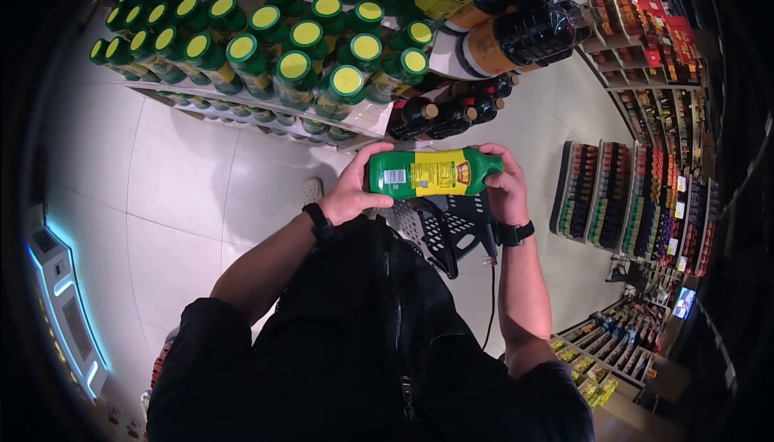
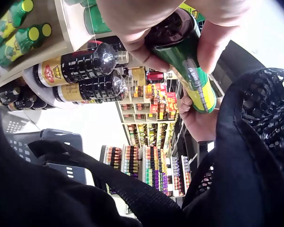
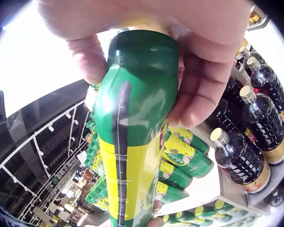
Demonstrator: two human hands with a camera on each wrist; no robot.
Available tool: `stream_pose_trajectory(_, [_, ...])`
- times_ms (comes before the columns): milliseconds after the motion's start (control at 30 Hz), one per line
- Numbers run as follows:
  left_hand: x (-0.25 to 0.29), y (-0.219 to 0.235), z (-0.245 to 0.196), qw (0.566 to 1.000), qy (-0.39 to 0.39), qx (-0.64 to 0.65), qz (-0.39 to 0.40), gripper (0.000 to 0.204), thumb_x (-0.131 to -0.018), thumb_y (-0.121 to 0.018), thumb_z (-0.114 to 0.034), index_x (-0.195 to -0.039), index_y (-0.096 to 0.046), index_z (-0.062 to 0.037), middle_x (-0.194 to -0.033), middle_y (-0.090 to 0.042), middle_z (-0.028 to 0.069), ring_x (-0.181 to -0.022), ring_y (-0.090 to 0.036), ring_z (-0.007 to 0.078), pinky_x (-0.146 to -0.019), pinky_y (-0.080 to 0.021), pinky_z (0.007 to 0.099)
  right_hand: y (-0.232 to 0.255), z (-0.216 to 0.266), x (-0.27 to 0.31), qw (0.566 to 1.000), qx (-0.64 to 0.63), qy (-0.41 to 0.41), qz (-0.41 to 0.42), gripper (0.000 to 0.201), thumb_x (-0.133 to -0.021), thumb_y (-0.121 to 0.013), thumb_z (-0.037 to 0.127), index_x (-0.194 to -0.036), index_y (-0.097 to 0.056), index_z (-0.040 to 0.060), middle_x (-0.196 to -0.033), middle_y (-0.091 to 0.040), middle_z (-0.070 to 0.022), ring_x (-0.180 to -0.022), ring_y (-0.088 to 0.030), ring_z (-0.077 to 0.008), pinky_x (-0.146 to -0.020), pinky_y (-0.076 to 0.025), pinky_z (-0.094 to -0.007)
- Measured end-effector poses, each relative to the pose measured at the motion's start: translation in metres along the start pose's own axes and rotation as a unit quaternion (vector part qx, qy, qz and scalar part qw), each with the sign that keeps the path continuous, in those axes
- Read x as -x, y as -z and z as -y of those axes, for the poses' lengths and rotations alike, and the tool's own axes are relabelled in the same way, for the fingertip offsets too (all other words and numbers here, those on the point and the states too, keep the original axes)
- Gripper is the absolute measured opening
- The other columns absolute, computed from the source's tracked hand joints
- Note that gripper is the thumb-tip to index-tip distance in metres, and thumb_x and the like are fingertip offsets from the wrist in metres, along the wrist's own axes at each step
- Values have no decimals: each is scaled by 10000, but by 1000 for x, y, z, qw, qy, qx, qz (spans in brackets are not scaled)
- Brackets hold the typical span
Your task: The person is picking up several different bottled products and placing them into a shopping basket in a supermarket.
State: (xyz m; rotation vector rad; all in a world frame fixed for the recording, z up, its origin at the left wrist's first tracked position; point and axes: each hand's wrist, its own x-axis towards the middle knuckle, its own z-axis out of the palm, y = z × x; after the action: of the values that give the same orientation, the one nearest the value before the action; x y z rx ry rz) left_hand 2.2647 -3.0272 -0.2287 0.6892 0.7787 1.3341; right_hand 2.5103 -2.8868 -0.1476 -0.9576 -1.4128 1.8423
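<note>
A green plastic bottle [image 1: 435, 174] with a yellow printed label lies sideways between my two hands, in front of my body. My left hand [image 1: 352, 190] grips its base, thumb along the near side. At the neck end, my right hand [image 1: 508, 188] curls its fingers round the cap. The left wrist view shows the bottle's dark underside [image 2: 173, 29] between thumb and fingers. In the right wrist view a dark see-through strip [image 3: 120, 142] with marks runs down the bottle's side. The palm covers the top of the cap there.
Rows of similar green bottles [image 1: 306, 35] fill a shelf ahead. Large dark-liquid bottles [image 1: 516, 39] stand at its right corner. Below my hands is a grey perforated shopping basket [image 1: 463, 220] with a black handle. Stocked shelves [image 1: 601, 192] line the right side across the tiled floor [image 1: 185, 152].
</note>
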Motion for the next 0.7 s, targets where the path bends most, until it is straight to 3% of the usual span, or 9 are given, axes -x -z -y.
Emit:
stream_pose_trajectory(200, [-5, 7, 12, 994, 25, 101, -39, 791, -766, -667, 77, -1445, -300, -94, -1350, -444, 66, -1264, -449, 194, -1072, -368, 343, -12, 9, 0, 1000, 0, -24, 12, 482, -706, -604, 10, -1183, -536, 21, -1203, -589, -123, -1100, -556, -210, -972, -421, -317])
stream_pose_trajectory(233, [-4, 8, 13, 994, 24, 97, -39, 662, -870, -608, -13, -1451, -301, -95, -1328, -461, 80, -1162, -512, 186, -943, -461, 328, -18, 12, 1, 998, 37, 9, 45, 509, -698, -658, 3, -1192, -535, 29, -1225, -581, -121, -1121, -551, -210, -992, -413, -324])
stream_pose_trajectory(267, [-5, 13, 13, 994, 22, 97, -39, 662, -870, -608, -13, -1451, -301, -95, -1328, -461, 80, -1162, -512, 186, -943, -461, 328, -23, 17, 1, 993, 74, 42, 77, 542, -690, -711, -4, -1200, -534, 38, -1247, -573, -119, -1142, -546, -211, -1011, -405, -332])
stream_pose_trajectory(333, [-7, 18, 10, 979, 87, 176, -52, 558, -938, -555, -108, -1444, -322, -97, -1286, -493, 87, -999, -560, 162, -721, -488, 290, -28, 23, -4, 991, 91, 37, 94, 568, -686, -766, -23, -1202, -538, 45, -1276, -560, -120, -1165, -539, -210, -1023, -406, -342])
stream_pose_trajectory(367, [-12, 19, 10, 976, 110, 173, -70, 487, -979, -502, -223, -1426, -350, -101, -1197, -550, 91, -863, -563, 153, -579, -426, 269, -32, 24, -7, 989, 102, 43, 101, 550, -704, -771, -17, -1198, -539, 41, -1277, -560, -119, -1170, -535, -207, -1021, -409, -343])
stream_pose_trajectory(467, [-18, 27, 26, 958, 147, 238, -64, 463, -989, -480, -301, -1400, -384, -110, -1131, -587, 90, -848, -573, 169, -580, -441, 273, -48, 29, -13, 988, 123, 47, 84, 475, -767, -774, 28, -1181, -540, 16, -1177, -603, -106, -1012, -604, -173, -875, -502, -296])
stream_pose_trajectory(567, [-32, 24, 29, 945, 105, 306, -46, 466, -985, -470, -378, -1352, -432, -93, -1087, -607, 112, -937, -613, 234, -750, -501, 347, -66, 33, -27, 982, 173, 19, -68, 370, -813, -764, 126, -1092, -576, -29, -799, -625, -34, -626, -582, -86, -525, -468, -213])
stream_pose_trajectory(633, [-36, 29, 31, 937, 69, 341, -46, 388, -981, -496, -324, -1277, -468, -74, -1126, -578, 107, -1068, -606, 302, -949, -466, 441, -79, 35, -36, 973, 204, 19, -105, 371, -803, -775, 150, -1065, -589, -36, -779, -627, -32, -644, -593, -92, -545, -474, -219])
stream_pose_trajectory(700, [-37, 32, 38, 941, 46, 327, -75, 347, -975, -511, -280, -1245, -469, -67, -1152, -555, 103, -1088, -596, 314, -950, -468, 445, -92, 19, -52, 939, 282, 74, -182, 432, -764, -811, 245, -1000, -620, -62, -781, -661, -61, -684, -622, -118, -611, -504, -255])
